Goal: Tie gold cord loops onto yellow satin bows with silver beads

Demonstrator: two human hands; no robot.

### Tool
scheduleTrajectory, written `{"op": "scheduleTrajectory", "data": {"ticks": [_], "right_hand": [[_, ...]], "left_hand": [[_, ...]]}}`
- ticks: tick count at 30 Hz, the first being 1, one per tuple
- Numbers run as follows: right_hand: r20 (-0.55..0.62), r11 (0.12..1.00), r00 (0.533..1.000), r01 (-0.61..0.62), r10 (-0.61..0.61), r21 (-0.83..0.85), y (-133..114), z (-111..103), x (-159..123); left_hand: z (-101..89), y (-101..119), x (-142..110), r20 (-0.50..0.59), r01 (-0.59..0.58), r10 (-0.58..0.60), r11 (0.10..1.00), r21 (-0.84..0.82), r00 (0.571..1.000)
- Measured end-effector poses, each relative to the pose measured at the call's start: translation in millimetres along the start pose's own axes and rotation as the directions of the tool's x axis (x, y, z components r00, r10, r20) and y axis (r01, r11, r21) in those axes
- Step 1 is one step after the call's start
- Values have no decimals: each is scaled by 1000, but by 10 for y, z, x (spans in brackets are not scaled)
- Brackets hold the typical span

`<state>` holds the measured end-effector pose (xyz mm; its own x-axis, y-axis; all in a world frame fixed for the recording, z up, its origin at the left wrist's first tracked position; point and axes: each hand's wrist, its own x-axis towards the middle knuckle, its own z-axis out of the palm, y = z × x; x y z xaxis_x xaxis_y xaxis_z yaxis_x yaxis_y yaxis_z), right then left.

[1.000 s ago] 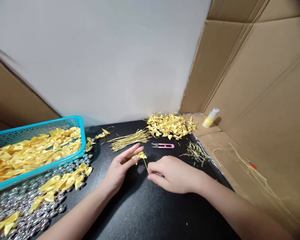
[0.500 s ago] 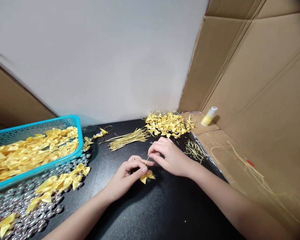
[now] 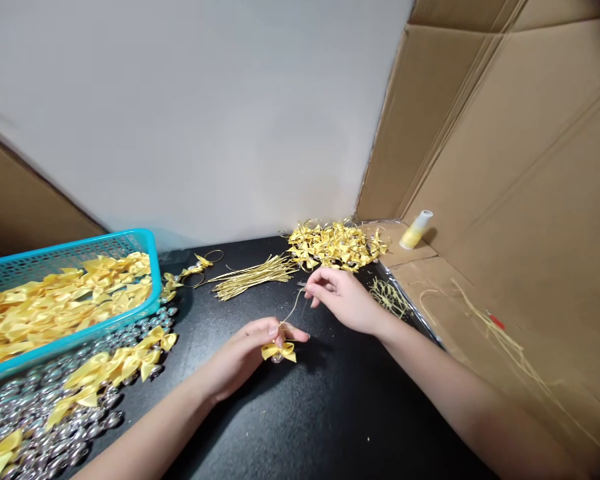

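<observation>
Above the black tabletop (image 3: 290, 427), your left hand (image 3: 253, 341) pinches a yellow bow (image 3: 286, 351) by its upper edge, one finger extended past it, while what looks like a silvery bead (image 3: 277, 359) shows beneath the bow's middle. Ahead and to the right of that grip, your right hand (image 3: 339, 300) holds a pale thread (image 3: 295, 306) between closed fingertips, the strand curving slackly from one hand to the other. Whether it is knotted at the bow cannot be told; your fingers cover the spot. By its look the piece is partly made, bow and bead together, the thread untrimmed. Just beside the right fingertips, the blades of snips (image 3: 301, 284) peek out, the rest hidden behind your hand. Farther ahead of the grip lies a bundle of gold cords (image 3: 253, 277); by its right end, a heap of bows with cord loops (image 3: 333, 245) appears to be finished work. Right of your fingers, partly behind your wrist, sits a thread tangle (image 3: 391, 298), apparently offcuts, and beyond it a thread cone (image 3: 416, 230) stands on cardboard (image 3: 405, 272). Left of the grip, plain bows (image 3: 130, 357) lie across scattered silver beads (image 3: 87, 423), and farther left a blue basket (image 3: 156, 267) holds many loose bows (image 3: 75, 307), suggesting plenty is left to work.
</observation>
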<state>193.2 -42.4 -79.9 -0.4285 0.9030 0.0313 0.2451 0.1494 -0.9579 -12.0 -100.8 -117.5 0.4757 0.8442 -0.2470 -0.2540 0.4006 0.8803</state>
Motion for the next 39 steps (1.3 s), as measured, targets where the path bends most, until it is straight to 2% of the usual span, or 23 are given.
{"op": "scheduleTrajectory", "data": {"ticks": [3,7,14,21,23,25,27,29,31,35,39], "right_hand": [[63,958,993,-110,97,265,36,87,15],[93,865,966,-257,241,432,62,192,24],[198,786,942,-336,272,520,137,285,6],[255,822,934,-345,251,453,214,307,-5],[215,880,958,-264,191,395,208,312,-19],[142,960,988,-91,55,263,191,312,-37],[83,992,991,102,-107,70,165,300,-54],[79,964,969,243,-236,-109,132,276,-66],[125,915,938,343,-323,-214,95,241,-75],[241,831,873,481,-424,-280,38,164,-89],[307,751,803,591,-511,-296,86,139,-75]], "left_hand": [[-4,-22,4,31,42,-41,998,-50,999],[-7,-53,6,57,38,-34,997,-63,998],[-19,-61,12,23,42,-41,997,-59,999],[9,-58,20,-16,30,-31,998,-56,999],[19,-60,26,-37,35,-38,997,-64,999],[33,-55,30,-80,19,-26,996,-82,996],[50,-44,28,-143,-23,10,995,-93,990],[62,-30,21,-195,-57,41,996,-75,980],[66,-18,13,-221,-67,56,997,-42,974],[36,7,3,-234,-103,101,995,5,967],[-4,31,-5,-194,-124,129,991,41,972]]}}
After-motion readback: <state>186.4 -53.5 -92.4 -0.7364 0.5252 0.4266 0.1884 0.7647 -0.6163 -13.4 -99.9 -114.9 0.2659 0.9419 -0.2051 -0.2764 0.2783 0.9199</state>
